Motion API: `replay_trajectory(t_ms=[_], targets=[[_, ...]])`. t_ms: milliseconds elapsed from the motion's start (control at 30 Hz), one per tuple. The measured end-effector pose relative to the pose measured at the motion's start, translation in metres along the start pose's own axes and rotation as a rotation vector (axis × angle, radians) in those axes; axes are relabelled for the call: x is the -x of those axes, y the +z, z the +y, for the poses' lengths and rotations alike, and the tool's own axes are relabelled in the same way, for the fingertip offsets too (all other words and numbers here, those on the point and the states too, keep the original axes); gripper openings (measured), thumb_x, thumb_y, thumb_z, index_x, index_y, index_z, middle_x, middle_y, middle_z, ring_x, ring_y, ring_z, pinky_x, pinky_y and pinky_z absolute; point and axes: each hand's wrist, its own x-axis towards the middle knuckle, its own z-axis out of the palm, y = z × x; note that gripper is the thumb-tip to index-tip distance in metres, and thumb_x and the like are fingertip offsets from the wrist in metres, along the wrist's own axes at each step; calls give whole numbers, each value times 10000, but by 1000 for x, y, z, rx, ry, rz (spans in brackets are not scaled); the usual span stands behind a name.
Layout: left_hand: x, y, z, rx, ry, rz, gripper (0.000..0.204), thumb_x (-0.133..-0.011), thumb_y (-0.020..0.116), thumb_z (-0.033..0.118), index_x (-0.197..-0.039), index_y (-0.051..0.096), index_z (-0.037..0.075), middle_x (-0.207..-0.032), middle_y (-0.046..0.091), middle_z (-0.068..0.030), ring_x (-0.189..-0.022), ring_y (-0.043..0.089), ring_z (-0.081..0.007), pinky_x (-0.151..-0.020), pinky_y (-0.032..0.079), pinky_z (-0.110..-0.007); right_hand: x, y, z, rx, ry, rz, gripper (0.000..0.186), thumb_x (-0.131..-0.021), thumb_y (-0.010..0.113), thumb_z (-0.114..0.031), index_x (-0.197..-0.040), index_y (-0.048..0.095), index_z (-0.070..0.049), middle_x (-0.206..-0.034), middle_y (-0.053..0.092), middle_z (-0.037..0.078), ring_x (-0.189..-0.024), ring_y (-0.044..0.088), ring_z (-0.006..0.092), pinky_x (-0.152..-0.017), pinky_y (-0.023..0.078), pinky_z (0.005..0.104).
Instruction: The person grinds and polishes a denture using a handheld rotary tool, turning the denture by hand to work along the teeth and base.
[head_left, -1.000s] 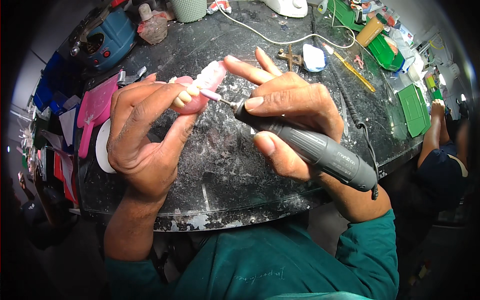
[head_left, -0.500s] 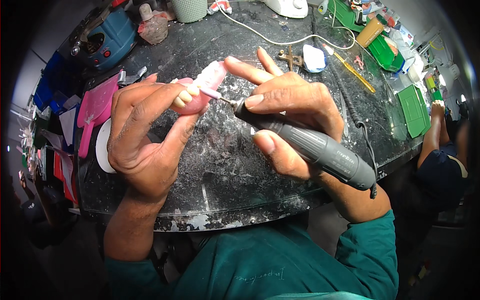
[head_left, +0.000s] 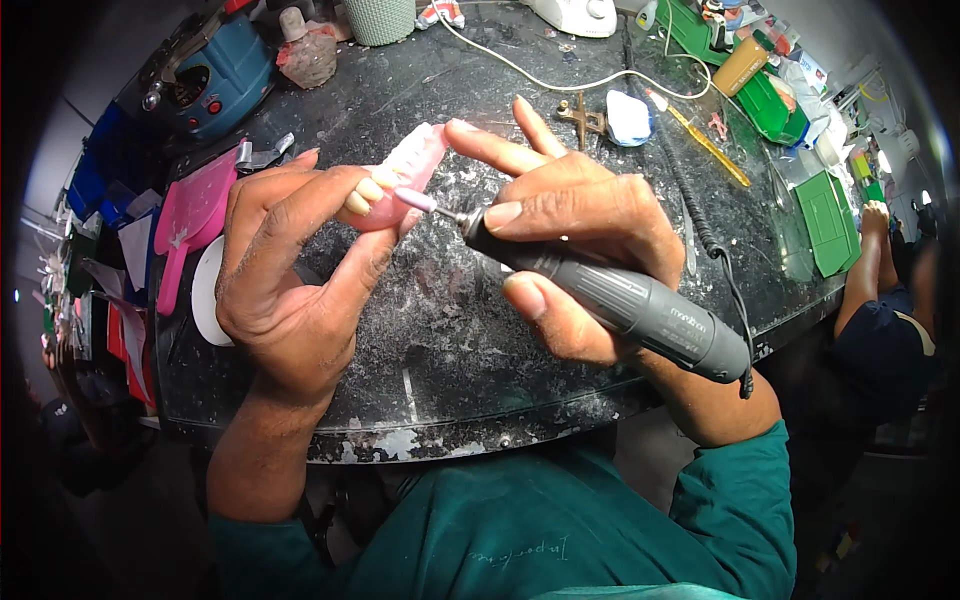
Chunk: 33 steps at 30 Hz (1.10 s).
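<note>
Pinched between the thumb and fingers of my left hand [head_left: 300, 235] is a pink denture [head_left: 418, 152] with a few cream-coloured teeth along its near edge. Part of its base is hidden behind my fingers. My right hand [head_left: 590, 205] is wrapped round a dark grey rotary handpiece [head_left: 640, 305], its index finger and thumb along the body. A pale lilac grinding bit [head_left: 415, 199] on a thin metal shank points left from the handpiece and lies against the pink base just beside the teeth. My right hand's outer fingers are raised, one fingertip at the denture's far end.
A pink dustpan [head_left: 195, 215] and a white round thing [head_left: 208, 292] lie left of my left hand. Behind stand a blue machine [head_left: 225, 80] and a ribbed pot [head_left: 380, 20]. A yellow-handled tool [head_left: 712, 148] and a coiled cord [head_left: 700, 215] lie right. Another person's arm [head_left: 872, 258] shows far right.
The denture has turned a little in my left hand. The bit has shifted slightly down and right, from against the teeth onto the pink base. The handpiece has rolled slightly in my right hand.
</note>
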Motion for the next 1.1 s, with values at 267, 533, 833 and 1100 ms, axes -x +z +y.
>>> replay_trajectory(t_ms=[267,533,833,1100], targets=[[1,1,3,20,-20,-1,356,-707,759,-67,-1043,649,-28,-946,608,-84,-958,576,-195,-1012,427,-457,-1,3,1,-6,-9,4,320,-850,685,-153,-1089,532,-7,-959,624,174,-1157,553,493,-1100,119,678],[-1,6,6,-1,-53,86,322,-662,788,-47,-961,682,13,-904,682,-53,-830,609,-159,-930,465,-406,2,8,2,-50,16,60,321,-852,688,-142,-1098,528,-12,-965,626,175,-1155,554,493,-1097,114,683],[1,0,3,32,-26,13,360,-691,768,-62,-1030,654,-23,-922,614,-78,-921,581,-183,-1005,428,-431,1,4,1,-51,18,12,333,-840,705,-154,-1095,540,-16,-976,633,174,-1148,560,490,-1094,113,688],[0,1,4,1,-11,4,345,-688,775,-47,-1012,660,-16,-900,613,-66,-874,570,-167,-999,427,-462,1,4,1,-37,20,3,332,-838,710,-156,-1093,549,-18,-971,639,166,-1150,560,488,-1096,110,685]])
